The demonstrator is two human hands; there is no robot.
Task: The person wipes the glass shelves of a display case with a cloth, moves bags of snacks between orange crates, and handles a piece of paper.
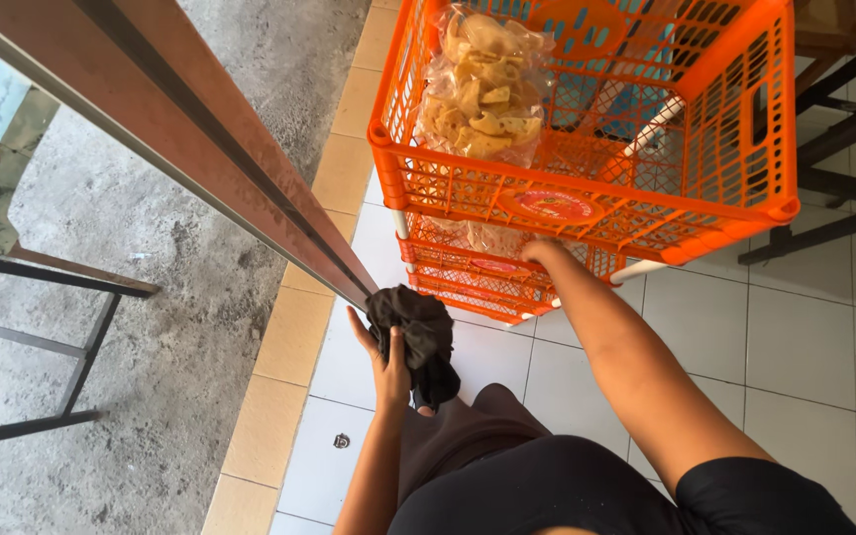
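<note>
My left hand [385, 365] grips a dark crumpled cloth [416, 332] and presses it against the lower end of a brown metal-edged frame [200, 129] that runs diagonally from the upper left. My right hand [539, 250] reaches forward under the top tier of an orange plastic basket rack [587, 213]; its fingers are hidden behind the orange lattice. A clear bag of pale crackers [482, 84] lies in the top basket.
Lower orange tiers [478, 282] sit beneath on white posts. White floor tiles [804, 337] lie to the right, a tan tile border [289, 337] and rough concrete ground [170, 337] to the left. A dark metal stand [52, 337] is at left, dark furniture legs [844, 149] at upper right.
</note>
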